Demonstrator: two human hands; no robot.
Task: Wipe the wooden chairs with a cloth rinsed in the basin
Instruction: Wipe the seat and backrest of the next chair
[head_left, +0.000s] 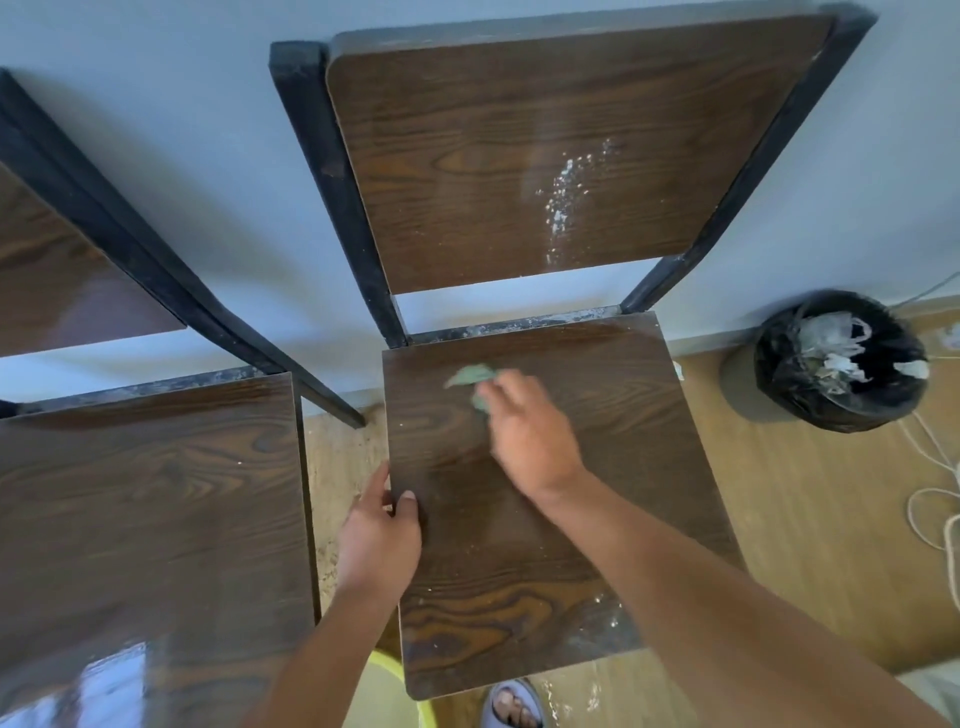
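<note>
A dark wooden chair (649, 426) with a black metal frame stands against the pale wall, white dusty specks on its backrest and the seat's near right corner. My right hand (530, 436) is on the seat's upper middle, blurred, shut on a green cloth (470, 379) that pokes out past the fingers. My left hand (379, 540) grips the seat's left edge, thumb on top. A second chair (150, 519) of the same kind stands to the left, its seat shiny. A yellow-green basin (384, 691) shows partly below the seat's near left corner.
A black-lined waste bin (841, 364) with crumpled paper stands on the wood floor at the right, by the wall. White cord (935, 499) loops along the floor at the far right. A foot in a sandal (511, 706) is below the seat's front edge.
</note>
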